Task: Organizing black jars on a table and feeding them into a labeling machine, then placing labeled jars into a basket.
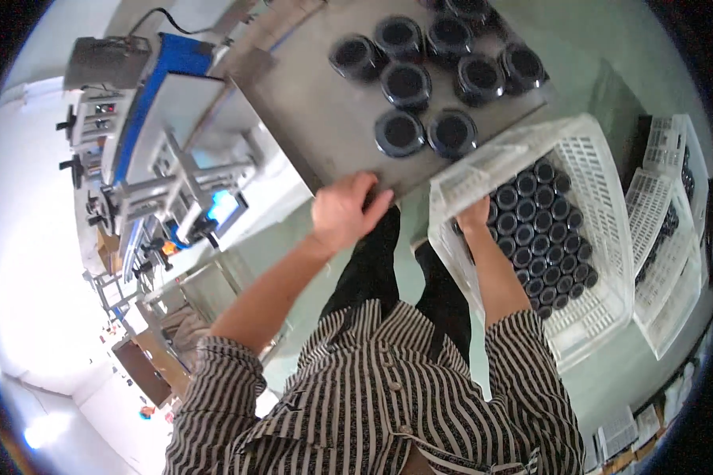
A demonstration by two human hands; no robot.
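Observation:
My left hand (353, 211) is at the near edge of a metal tabletop (309, 119), thumb and fingers apart, and no object shows in it. Several dark round jars (405, 85) with shiny rims stand on this top, the closest being a jar (399, 133) just beyond my left hand. My right hand (474, 215) reaches down inside a white plastic crate (600, 178), close to its inner wall. Rows of similar dark jars (526, 208) fill the crate bottom beside it. The fingers of my right hand are partly hidden, so whether they grip a jar cannot be made out.
More white slatted crates (653, 202) with dark items stand on the green floor (606, 380) to the right. At left is a machine with a blue frame (148, 107), metal rails and a lit screen (223, 205). Cardboard boxes (154, 362) lie farther off at lower left.

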